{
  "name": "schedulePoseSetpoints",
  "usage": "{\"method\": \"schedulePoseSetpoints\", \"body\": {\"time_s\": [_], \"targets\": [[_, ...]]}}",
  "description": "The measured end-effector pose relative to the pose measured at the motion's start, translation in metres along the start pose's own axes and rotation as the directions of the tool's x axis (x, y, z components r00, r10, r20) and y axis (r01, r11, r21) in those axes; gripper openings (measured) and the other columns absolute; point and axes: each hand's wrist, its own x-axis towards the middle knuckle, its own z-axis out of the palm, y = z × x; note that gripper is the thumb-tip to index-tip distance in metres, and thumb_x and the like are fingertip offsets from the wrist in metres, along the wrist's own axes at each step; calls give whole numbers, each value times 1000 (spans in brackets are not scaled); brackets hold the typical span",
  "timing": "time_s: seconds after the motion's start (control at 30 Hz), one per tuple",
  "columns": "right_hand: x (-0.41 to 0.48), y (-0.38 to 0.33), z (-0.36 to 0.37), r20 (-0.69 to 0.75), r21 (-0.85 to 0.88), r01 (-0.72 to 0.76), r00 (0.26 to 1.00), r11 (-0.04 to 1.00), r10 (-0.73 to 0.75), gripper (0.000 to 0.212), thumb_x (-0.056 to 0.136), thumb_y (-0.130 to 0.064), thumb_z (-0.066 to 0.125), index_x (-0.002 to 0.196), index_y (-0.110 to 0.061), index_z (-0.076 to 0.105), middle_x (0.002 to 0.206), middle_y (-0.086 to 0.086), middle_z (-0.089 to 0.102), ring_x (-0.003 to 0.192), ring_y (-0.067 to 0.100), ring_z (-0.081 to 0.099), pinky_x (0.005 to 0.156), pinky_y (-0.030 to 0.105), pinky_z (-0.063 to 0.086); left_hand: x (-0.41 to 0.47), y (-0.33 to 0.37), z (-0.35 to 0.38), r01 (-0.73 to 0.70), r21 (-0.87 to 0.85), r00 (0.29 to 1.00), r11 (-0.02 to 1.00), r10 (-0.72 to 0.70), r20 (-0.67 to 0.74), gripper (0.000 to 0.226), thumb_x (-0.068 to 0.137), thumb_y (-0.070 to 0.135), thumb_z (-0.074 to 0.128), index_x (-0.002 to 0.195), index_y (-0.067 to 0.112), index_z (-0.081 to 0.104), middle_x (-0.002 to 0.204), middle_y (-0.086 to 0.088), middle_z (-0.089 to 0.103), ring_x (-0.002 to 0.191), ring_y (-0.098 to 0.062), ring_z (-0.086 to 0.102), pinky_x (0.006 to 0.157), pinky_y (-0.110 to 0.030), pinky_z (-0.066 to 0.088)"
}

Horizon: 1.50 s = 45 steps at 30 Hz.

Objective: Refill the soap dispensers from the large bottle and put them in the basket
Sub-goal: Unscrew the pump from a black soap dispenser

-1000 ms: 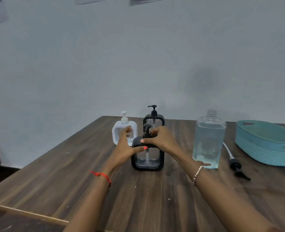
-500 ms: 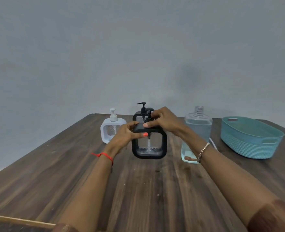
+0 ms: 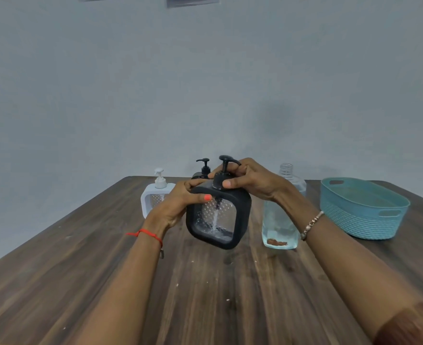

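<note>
A black square soap dispenser (image 3: 220, 220) is lifted off the table, tilted, with a little liquid at its bottom. My left hand (image 3: 180, 202) grips its upper left corner. My right hand (image 3: 247, 180) pinches the black pump head at its top. Behind it stand a second black dispenser (image 3: 203, 169) and a white dispenser (image 3: 155, 195). The large clear bottle (image 3: 280, 220), uncapped and holding pale blue liquid, stands to the right, partly behind my right wrist. The teal basket (image 3: 362, 210) sits at the far right with nothing visible inside.
The dark wooden table (image 3: 205, 295) runs to a grey wall behind. The table's left edge slants away at the left. The large bottle's pump is hidden behind my right arm.
The black dispenser has been lifted from the table toward me and tilted. Both hands stayed on it; the camera view shifted.
</note>
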Motion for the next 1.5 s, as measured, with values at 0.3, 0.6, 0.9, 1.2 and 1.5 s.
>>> {"method": "schedulePoseSetpoints", "body": {"time_s": [0.3, 0.6, 0.9, 1.2, 1.5], "targets": [[4, 10, 30, -621, -170, -140, 784, 975, 4, 18, 61, -35, 84, 66, -28, 68, 67, -12, 68, 63, 0, 65, 55, 9, 47, 13, -5, 12, -57, 204, 927, 977, 128, -353, 42, 54, 14, 88, 92, 17, 71, 88, 0, 75, 82, -14, 71, 70, -20, 55], [8, -5, 25, -435, -128, -118, 899, 985, 51, 9, 71, -17, 79, 72, -14, 70, 68, -3, 67, 63, 9, 62, 63, 23, 48, 5, -4, 7, -29, 5, 962, 1000, 29, -270, 37, 50, 8, 83, 85, 15, 74, 80, -3, 75, 77, -21, 69, 67, -23, 56], [-3, -2, 8, -249, -131, -176, 958, 976, 139, 17, 74, -26, 77, 89, -22, 72, 81, -3, 74, 73, 7, 68, 68, 21, 54, 2, -9, 14, -28, -58, 967, 998, 12, -255, 51, 50, 10, 78, 101, 7, 70, 89, -8, 74, 81, -20, 70, 71, -24, 56], [-8, -3, 7, -423, -140, -187, 899, 972, 112, 28, 82, 0, 62, 110, -3, 66, 104, 11, 68, 101, 18, 61, 92, 24, 44, 3, -12, 17, -26, -6, 933, 1000, 22, -358, 63, 35, 21, 87, 96, 11, 72, 92, -8, 75, 83, -22, 70, 72, -27, 56], [-2, -6, 22, -555, -238, -227, 830, 945, 60, 55, 66, -16, 82, 114, -17, 54, 89, -1, 65, 78, 8, 62, 65, 16, 49, 3, -14, 21, -9, 13, 923, 1000, 13, -384, 68, 30, 26, 88, 95, 13, 71, 99, -14, 72, 91, -29, 68, 85, -37, 54]]}}
